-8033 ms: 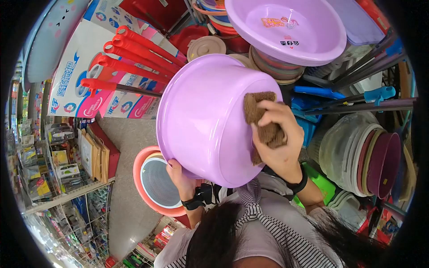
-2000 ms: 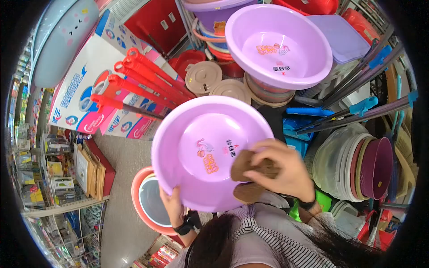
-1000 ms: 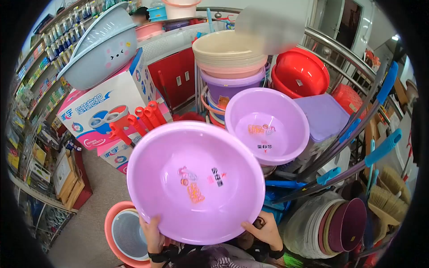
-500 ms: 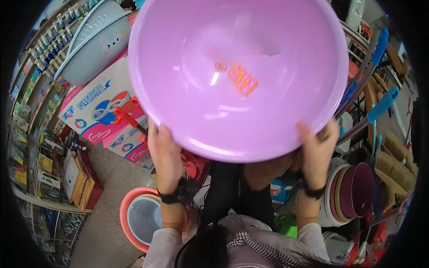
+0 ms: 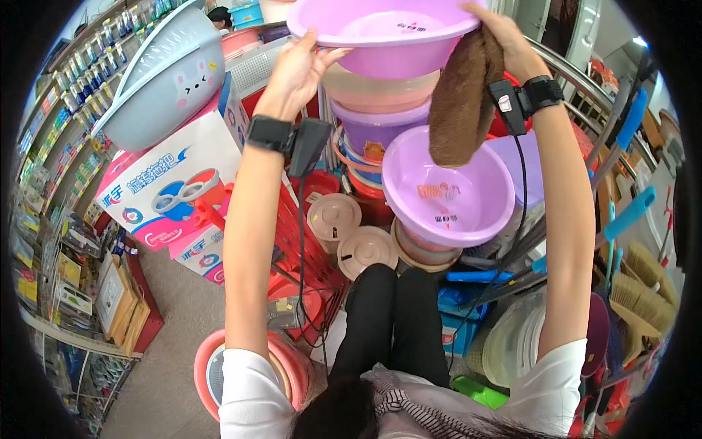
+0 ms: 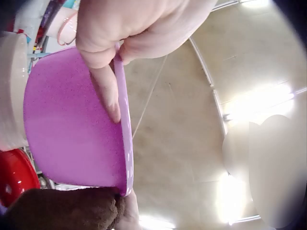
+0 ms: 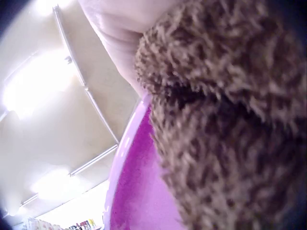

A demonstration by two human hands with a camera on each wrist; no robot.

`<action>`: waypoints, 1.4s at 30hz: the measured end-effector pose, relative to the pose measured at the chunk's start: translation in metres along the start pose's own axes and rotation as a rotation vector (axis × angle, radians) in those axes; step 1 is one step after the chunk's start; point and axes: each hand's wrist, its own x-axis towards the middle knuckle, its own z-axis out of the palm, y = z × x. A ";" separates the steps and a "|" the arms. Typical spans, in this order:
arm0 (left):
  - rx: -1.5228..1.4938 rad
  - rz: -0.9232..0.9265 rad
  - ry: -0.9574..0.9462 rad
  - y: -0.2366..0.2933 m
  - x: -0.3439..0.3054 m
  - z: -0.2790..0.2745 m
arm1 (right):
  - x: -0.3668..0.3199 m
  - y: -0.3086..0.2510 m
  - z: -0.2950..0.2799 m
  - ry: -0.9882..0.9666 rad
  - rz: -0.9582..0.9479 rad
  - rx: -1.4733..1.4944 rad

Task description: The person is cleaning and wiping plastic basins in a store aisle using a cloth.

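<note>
A purple plastic basin (image 5: 384, 33) is held level at the top of the head view, overlapping the pile of pale basins behind it. My left hand (image 5: 298, 77) grips its left rim, thumb on the top side; the left wrist view shows fingers against the basin's outer wall (image 6: 76, 124). At the right rim, my right hand (image 5: 515, 47) holds the basin with its thumb on the edge. A fuzzy brown cloth (image 5: 464, 102) hangs from that same hand and fills much of the right wrist view (image 7: 225, 124).
Below stands another purple basin (image 5: 409, 194) on a stack of tubs. Red-handled mops (image 5: 303, 227) and a printed carton (image 5: 164, 183) are on the left. Blue-handled poles (image 5: 629, 212) and nested bins (image 5: 512, 340) line the right. Cables trail from both wrists.
Earlier the right hand rubbed the basin's outside, then its inside, with the cloth. Both hands then took the rim, and the basin has moved up and forward, away from the body.
</note>
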 end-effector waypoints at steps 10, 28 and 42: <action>0.003 -0.098 0.097 -0.063 0.104 -0.021 | 0.128 0.116 0.014 0.224 -0.050 -0.310; 0.471 -0.610 0.209 -0.130 0.123 -0.064 | 0.145 0.219 -0.010 0.166 0.286 -0.936; 0.836 -0.206 0.053 -0.162 -0.007 -0.038 | 0.004 0.066 -0.020 0.554 -0.514 -0.283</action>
